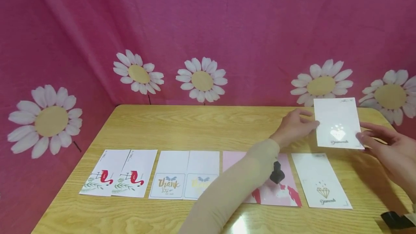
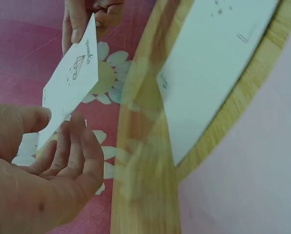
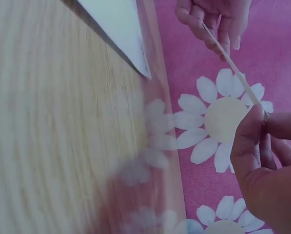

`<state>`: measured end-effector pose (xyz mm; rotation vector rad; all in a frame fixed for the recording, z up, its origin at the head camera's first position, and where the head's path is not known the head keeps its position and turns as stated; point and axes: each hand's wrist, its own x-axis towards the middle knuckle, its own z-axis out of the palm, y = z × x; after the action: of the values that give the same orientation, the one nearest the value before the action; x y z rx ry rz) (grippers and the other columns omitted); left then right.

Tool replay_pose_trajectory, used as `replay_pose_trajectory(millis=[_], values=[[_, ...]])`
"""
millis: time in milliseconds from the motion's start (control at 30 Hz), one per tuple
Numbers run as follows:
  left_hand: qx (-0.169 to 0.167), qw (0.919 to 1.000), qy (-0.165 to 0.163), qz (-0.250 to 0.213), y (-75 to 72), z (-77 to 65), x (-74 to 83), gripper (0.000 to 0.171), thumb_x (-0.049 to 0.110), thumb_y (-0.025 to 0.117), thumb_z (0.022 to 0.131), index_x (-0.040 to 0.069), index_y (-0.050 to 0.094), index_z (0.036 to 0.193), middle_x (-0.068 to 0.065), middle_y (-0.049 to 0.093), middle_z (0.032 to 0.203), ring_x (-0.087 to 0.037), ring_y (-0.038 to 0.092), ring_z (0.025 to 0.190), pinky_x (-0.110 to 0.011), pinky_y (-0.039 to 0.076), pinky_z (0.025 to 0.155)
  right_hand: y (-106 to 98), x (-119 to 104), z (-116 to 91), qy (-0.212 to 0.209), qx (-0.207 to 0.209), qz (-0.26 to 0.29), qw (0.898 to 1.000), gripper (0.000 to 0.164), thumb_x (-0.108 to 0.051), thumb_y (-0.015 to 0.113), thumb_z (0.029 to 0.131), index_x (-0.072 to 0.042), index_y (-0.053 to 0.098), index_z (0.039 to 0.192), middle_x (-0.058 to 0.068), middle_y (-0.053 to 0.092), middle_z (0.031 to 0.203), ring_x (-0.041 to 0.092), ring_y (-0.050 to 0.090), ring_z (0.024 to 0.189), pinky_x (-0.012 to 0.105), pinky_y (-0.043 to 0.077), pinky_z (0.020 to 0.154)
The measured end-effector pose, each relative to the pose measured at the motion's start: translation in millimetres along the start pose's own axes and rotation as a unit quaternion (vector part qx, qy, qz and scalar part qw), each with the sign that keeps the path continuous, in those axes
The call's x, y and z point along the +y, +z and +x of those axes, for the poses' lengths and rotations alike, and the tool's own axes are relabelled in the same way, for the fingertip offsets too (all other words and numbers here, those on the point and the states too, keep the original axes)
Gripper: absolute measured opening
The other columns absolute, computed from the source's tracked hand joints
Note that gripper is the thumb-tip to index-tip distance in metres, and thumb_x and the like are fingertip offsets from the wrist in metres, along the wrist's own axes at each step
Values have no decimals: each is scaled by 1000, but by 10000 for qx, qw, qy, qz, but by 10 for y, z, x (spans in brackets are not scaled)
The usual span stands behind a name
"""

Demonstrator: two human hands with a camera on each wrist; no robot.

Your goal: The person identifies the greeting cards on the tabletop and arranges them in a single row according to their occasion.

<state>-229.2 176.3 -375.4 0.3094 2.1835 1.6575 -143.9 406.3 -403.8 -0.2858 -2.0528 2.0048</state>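
Observation:
A white card (image 1: 336, 113) with a diamond drawing and the word "Diamonds" is held up above the right end of the table, its printed face towards the head camera. My left hand (image 1: 294, 126) holds its left edge, thumb in front and fingers behind. At the lower right corner my right hand (image 1: 390, 145) pinches the card between thumb and fingers. Seen from the right wrist, the raised card (image 3: 240, 78) is almost edge-on between both hands. A matching diamond card (image 1: 316, 176) lies on the table just below.
Left of it lie pink cards (image 1: 286, 194), partly behind my left sleeve (image 1: 234, 187). Further left are two "Thank you" cards (image 1: 167, 187) and two flamingo cards (image 1: 133, 176). The wooden table (image 1: 195, 129) ends at a pink curtain (image 1: 227, 28) with daisies.

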Motion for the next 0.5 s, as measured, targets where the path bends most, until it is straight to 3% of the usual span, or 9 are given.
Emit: replay_pose_trajectory(millis=[233, 500], values=[[0, 9991, -72, -424, 72, -65, 36, 11, 16, 77, 91, 17, 70, 100, 8, 68, 79, -11, 70, 71, -22, 59, 67, -96, 4, -156, -641, -625, 686, 9936, 42, 11, 60, 96, -21, 75, 118, -11, 73, 87, -2, 69, 76, 15, 55, 60], [-438, 9981, -93, -432, 124, -244, 67, 8, 14, 76, 92, 16, 71, 99, 6, 69, 78, -11, 69, 66, -21, 58, 63, -205, 64, -162, -1046, -509, 582, 9915, 41, 11, 55, 99, -23, 75, 110, -16, 76, 91, -4, 69, 75, 15, 54, 53]])
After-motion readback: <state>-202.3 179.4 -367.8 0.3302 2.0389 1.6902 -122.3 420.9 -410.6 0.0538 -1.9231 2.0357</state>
